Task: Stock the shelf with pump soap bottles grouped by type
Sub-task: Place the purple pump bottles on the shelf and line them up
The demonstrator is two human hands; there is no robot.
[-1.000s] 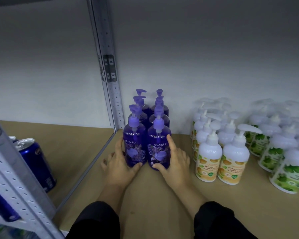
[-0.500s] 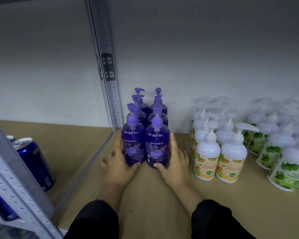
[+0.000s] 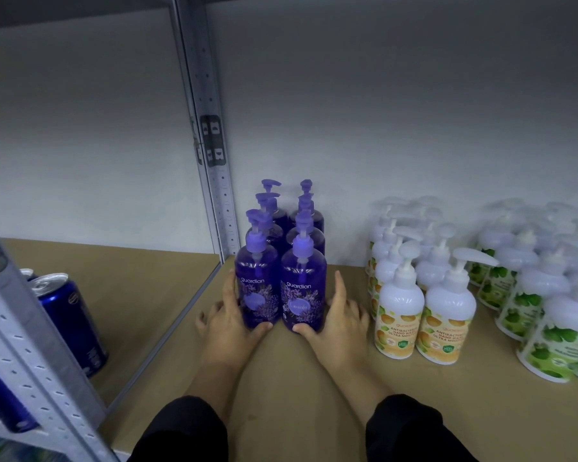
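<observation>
Six translucent purple plastic pump bottles (image 3: 282,258) stood two-wide at the tan wooden shelf (image 3: 314,378)'s back-left corner. Left hand (image 3: 229,320) and right hand (image 3: 334,316) cupped the front pair — thumbs in front, fingers straight alongside. Uneven pushing could topple the rows.

- Purple bottles (image 3: 280,278): clear, glossy plastic with tinted liquid showing through; matt purple plastic pumps.
- White bottles (image 3: 424,315), right of the purple bottles: opaque, smooth plastic with a soft sheen and printed labels.
- Shelf (image 3: 314,378): matt tan board, wood-like, smooth.
- Upright (image 3: 211,155) behind the purple bottles: grey, perforated metal, dull finish.
- Can (image 3: 70,321), left of the purple bottles: glossy blue metal, silvery top.
- Sleeves (image 3: 411,431): black matt cloth.
</observation>
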